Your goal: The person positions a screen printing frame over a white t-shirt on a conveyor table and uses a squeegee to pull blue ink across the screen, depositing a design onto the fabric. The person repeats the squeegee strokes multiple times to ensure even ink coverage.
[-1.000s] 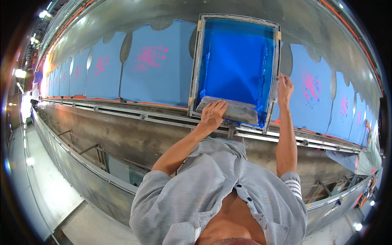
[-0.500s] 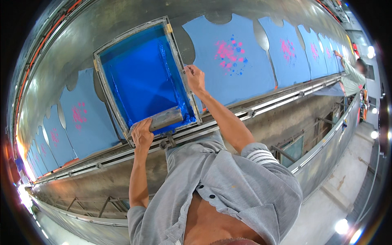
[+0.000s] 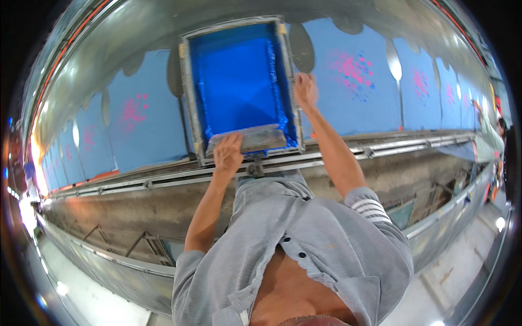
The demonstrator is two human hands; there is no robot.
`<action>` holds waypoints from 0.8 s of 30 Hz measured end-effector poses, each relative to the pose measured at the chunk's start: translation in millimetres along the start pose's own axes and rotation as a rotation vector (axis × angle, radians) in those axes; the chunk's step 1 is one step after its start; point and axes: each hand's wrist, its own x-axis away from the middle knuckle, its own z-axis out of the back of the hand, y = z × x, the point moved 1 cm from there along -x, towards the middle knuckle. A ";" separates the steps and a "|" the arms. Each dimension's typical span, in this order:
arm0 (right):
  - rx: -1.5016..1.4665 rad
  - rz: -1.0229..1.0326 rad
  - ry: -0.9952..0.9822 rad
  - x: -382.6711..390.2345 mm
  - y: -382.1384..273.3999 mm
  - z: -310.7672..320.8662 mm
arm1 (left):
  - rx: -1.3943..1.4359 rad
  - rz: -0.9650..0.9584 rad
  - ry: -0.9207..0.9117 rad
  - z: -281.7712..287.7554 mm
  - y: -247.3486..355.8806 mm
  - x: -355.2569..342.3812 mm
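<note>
A rectangular printing screen [image 3: 188, 92] with a worn frame lies on the long table in front of me, its mesh covered in blue ink [image 3: 239, 81]. Across its near end rests a wide grey squeegee [image 3: 262, 139]. My left hand [image 3: 228, 152] is closed over the squeegee's left part. On the right side of the frame, my right hand [image 3: 306, 91] has its fingers curled at the edge. Right of the screen lies a light blue shirt panel [image 3: 326, 108] with pink and blue spots; the panel [image 3: 157, 130] on the left shows pink spots only.
More printed blue panels [image 3: 413, 106] run along the table both ways. A metal rail [image 3: 337, 148] with a clamp [image 3: 254, 167] follows its near edge. Another person [image 3: 489, 136] reaches over the table at far right. Behind me runs a second long table [image 3: 136, 266].
My view has turned, so the screen and panels appear straighter and farther right. Both hands keep their places on the squeegee and the frame edge.
</note>
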 end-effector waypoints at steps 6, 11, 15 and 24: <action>0.098 0.763 -0.548 21.4 -100.3 50.4 | 0.036 0.170 -0.325 51.7 -16.0 -114.9; 0.418 0.844 -0.553 -85.2 -130.9 -15.6 | -0.025 0.120 -0.265 54.6 -72.8 -258.6; 0.496 0.855 -0.545 -150.1 -179.4 -40.9 | -0.156 0.064 -0.205 61.9 -131.8 -327.2; 0.274 0.941 -0.438 -8.6 -105.9 -7.0 | -0.065 0.111 -0.183 14.6 -90.4 -169.3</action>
